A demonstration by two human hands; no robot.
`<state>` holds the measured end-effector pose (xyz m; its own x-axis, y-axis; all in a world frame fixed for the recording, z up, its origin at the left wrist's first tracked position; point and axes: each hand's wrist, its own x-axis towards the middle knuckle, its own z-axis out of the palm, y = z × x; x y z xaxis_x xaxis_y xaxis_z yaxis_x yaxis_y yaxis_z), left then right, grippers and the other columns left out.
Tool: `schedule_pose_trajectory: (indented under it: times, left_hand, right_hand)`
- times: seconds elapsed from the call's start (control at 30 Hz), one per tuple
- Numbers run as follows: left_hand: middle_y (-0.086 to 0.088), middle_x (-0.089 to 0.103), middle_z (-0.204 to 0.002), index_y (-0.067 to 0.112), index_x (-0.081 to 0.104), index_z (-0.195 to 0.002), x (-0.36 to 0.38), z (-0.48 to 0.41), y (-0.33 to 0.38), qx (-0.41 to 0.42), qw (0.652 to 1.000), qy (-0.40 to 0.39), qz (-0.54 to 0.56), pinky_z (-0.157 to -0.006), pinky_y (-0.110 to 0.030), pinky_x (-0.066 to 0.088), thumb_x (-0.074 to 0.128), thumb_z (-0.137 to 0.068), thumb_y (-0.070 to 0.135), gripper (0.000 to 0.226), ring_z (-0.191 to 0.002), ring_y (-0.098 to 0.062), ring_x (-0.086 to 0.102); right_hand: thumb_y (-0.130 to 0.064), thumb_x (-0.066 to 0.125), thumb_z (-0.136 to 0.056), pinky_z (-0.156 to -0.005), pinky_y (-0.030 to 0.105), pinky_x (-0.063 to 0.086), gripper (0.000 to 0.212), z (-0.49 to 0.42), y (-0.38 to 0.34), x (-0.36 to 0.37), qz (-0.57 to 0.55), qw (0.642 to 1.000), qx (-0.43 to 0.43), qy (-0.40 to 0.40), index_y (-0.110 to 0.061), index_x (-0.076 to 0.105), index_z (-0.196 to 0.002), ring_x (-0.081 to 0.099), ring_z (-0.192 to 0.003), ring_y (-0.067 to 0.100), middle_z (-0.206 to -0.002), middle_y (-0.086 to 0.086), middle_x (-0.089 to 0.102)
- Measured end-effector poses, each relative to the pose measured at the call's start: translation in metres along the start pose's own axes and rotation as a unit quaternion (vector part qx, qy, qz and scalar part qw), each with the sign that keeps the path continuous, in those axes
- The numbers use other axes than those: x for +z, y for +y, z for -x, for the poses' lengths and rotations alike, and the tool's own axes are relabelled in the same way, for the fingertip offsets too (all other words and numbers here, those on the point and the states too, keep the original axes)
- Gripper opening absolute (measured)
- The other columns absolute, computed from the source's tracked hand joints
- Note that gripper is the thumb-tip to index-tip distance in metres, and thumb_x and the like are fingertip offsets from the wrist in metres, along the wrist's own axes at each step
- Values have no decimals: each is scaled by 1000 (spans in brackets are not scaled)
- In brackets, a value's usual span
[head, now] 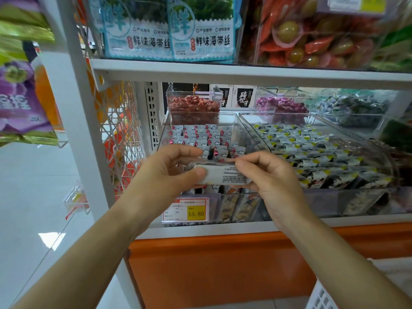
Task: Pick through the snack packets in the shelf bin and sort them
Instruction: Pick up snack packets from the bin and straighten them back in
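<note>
L hand (pixel 169 169) + R hand (pixel 273 175) pinch snack packet (pixel 223 173) ends.

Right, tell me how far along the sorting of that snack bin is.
Looks done: the rows of packets at the back of the clear bin stand tidy. In hand: left hand and right hand both grip a white packet, printed side up, over the bin's front. Left: that packet is not yet placed, and the hands hide most of the bin's front, so the remainder is unclear.
</note>
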<state>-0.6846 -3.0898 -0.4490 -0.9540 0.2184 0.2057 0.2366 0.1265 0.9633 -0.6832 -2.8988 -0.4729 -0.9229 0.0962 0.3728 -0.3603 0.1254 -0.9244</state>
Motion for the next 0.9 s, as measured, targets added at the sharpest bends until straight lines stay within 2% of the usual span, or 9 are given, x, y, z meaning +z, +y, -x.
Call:
schedule_pose_trajectory:
  times: [0.17,0.3,0.37,0.5,0.6,0.67,0.73,0.83,0.9]
  left_hand:
    - [0,71,-98,23,66,-101,7,0,2,-10,1000,0,-11,-76,-24,57,68,-81,11,24,-83,-14,70]
    - [-2,71,-91,18,72,-84,8,-3,-1,-35,998,53,1,-75,-31,58,64,-84,20,8,-83,-19,69]
    - [-6,71,-91,11,71,-80,6,-6,-4,-43,995,83,36,-68,-28,59,61,-87,17,14,-81,-20,70]
    - [-14,71,-89,0,67,-82,1,-11,-2,-55,987,111,100,-63,-23,57,57,-90,19,22,-80,-23,71]
    - [-5,69,-94,13,65,-93,-3,-17,-1,17,989,144,-24,-63,-21,55,52,-93,26,18,-80,-17,68]
    - [2,64,-109,19,62,-111,-8,-23,-3,108,943,183,-258,-81,-21,47,50,-94,29,23,-98,-15,61]
    - [0,56,-126,18,56,-124,-11,-28,-8,163,870,159,-438,-99,-31,33,47,-95,29,33,-119,-18,46]
    - [5,41,-141,22,44,-135,-5,-36,-22,128,787,48,-602,-114,-48,7,30,-96,39,45,-136,-16,22]
    - [7,33,-148,24,36,-141,1,-39,-29,109,736,6,-668,-112,-55,-4,14,-95,45,55,-142,-16,12]
  right_hand:
    - [-21,64,-84,-55,16,48,15,2,0,3,33,998,-19,46,-19,66,-69,57,-64,7,-74,6,63]
    - [-23,64,-85,-62,16,49,10,3,0,5,64,996,-48,26,-19,68,-77,60,-69,3,-70,-8,64]
    - [-24,65,-85,-72,22,54,8,4,-1,5,36,998,-43,-14,-21,71,-91,66,-84,9,-87,-9,70]
    - [-17,71,-81,-92,31,51,41,4,-1,8,43,993,-45,-99,-40,60,-114,61,-110,8,-118,-13,64]
    - [-9,67,-83,-76,24,56,38,-1,-4,8,29,998,-51,-34,-33,60,-112,69,-88,8,-105,-6,68]
    - [-12,67,-83,-68,22,57,32,-8,-5,3,22,998,-46,34,-24,60,-112,70,-79,12,-101,0,68]
    - [-18,66,-84,-75,30,58,30,-15,-5,0,72,993,-56,79,-22,59,-113,68,-87,18,-103,-2,65]
    - [-22,65,-86,-85,41,54,30,-26,-7,3,128,985,-82,82,-22,58,-116,65,-96,24,-82,-20,47]
    - [-21,65,-86,-92,45,50,32,-36,-7,10,150,982,-92,71,-18,58,-118,62,-102,28,-85,-22,46]
